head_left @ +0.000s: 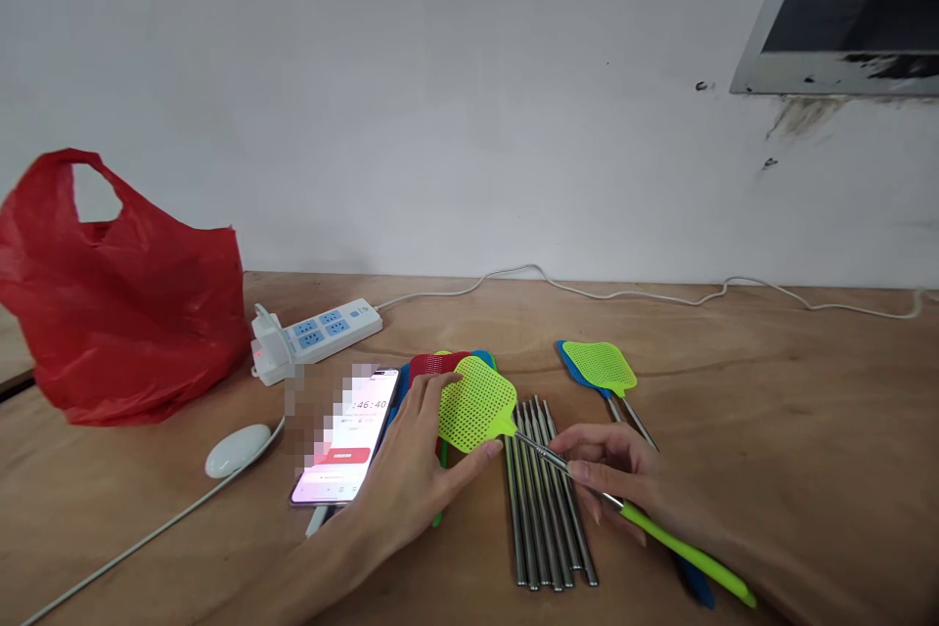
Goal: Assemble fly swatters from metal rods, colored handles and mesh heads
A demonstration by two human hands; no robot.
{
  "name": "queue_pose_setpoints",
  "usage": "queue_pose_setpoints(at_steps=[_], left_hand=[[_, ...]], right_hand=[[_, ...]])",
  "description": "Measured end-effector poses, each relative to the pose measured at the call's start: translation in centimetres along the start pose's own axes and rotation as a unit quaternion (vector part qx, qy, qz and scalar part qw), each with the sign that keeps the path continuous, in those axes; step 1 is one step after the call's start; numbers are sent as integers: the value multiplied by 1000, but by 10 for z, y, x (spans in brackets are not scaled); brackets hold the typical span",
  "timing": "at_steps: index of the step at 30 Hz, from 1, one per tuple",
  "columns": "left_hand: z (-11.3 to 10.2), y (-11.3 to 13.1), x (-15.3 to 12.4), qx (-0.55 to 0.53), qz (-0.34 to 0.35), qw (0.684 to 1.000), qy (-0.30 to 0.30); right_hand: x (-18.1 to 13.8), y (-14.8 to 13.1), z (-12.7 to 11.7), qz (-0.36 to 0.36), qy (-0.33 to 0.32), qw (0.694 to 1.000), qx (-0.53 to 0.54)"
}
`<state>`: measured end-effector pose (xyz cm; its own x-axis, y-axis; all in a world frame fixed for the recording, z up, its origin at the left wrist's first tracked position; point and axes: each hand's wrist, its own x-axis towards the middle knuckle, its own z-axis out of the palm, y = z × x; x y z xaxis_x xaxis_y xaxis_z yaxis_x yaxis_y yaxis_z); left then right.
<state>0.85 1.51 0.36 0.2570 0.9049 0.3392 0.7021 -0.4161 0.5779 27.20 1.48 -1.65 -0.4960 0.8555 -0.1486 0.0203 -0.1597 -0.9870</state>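
My left hand (415,474) grips the yellow-green swatter head (475,403) between thumb and fingers, just above a stack of red, green and blue swatter heads (438,362). My right hand (623,474) pinches the thin metal rod (558,462) of that same swatter, whose green handle (686,553) runs off to the lower right. A row of several bare metal rods (547,509) lies on the table under the swatter.
A phone (350,435) with a lit screen lies left of my left hand. Further left are a white oval charger (236,450), a power strip (315,337) and a red plastic bag (117,303). Two assembled swatters (598,367) lie at the right.
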Motion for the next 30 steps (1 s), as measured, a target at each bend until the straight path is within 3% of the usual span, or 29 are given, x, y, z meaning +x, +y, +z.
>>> queue_pose_setpoints(at_steps=[5, 11, 18, 30], left_hand=[[-3, 1, 1, -22, 13, 998, 54], [-3, -9, 7, -167, -24, 978, 125], [-1, -10, 11, -250, -45, 964, 74], [3, -5, 3, -242, -46, 968, 52]], right_hand=[[1, 0, -1, 2, 27, 1000, -11], [2, 3, -1, 1, 34, 999, -12], [-2, 3, 2, -21, 41, 999, -4], [-1, 7, 8, -11, 44, 999, -19]])
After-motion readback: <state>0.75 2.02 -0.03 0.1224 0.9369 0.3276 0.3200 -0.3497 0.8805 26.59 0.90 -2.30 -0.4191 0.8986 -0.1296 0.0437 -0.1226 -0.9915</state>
